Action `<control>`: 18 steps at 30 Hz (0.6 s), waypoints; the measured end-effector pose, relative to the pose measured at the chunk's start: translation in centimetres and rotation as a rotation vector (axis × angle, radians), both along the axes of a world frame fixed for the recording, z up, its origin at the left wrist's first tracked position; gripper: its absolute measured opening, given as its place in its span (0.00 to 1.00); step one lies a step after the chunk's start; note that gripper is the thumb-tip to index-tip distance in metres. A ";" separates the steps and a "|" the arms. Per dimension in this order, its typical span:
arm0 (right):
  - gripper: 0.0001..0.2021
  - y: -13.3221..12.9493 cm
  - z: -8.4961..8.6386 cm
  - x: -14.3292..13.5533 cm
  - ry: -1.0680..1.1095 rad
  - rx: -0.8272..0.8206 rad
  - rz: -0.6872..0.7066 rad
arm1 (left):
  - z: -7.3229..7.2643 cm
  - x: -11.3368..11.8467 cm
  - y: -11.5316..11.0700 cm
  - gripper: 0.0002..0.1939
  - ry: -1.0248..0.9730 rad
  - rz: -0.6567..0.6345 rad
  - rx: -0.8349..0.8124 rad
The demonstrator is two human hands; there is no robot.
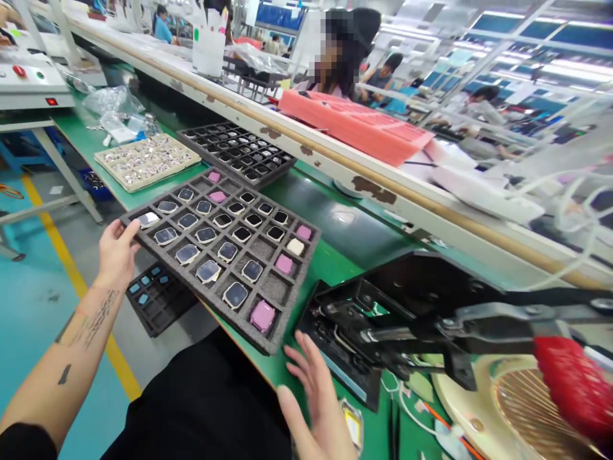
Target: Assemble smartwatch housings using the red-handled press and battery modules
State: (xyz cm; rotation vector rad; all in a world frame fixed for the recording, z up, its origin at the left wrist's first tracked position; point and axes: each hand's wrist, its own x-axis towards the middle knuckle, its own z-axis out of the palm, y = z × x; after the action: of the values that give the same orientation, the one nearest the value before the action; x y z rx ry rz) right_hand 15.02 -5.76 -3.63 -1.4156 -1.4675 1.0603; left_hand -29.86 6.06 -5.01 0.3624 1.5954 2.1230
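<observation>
The tray [276, 287] of watches [236, 294] juts past the worktop [330, 263] edge, its left corner gripped by the left hand [119, 250]. The right hand [316, 402], spread and empty, is near it. Tray-positioning seems underway; steadiness calls for a second grip.

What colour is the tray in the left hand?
The tray is dark grey, seen in the head view.
</observation>
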 end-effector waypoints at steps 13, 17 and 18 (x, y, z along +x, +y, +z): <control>0.32 5.9 3.5 -8.1 0.763 -0.573 -0.306 | 1.1 -1.9 -3.0 0.25 -0.350 -0.238 0.173; 0.30 3.9 3.0 -7.7 0.826 -0.661 -0.234 | 1.3 0.1 -3.3 0.36 -0.371 -0.249 0.168; 0.30 3.5 2.9 -7.7 0.834 -0.664 -0.196 | 1.4 0.7 -3.2 0.35 -0.345 -0.246 0.152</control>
State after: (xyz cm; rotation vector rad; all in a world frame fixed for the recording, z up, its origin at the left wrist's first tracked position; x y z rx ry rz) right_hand 7.34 -2.26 -0.70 -1.2349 -0.3750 1.8089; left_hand -29.19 2.82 -3.60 0.2126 1.1389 1.9928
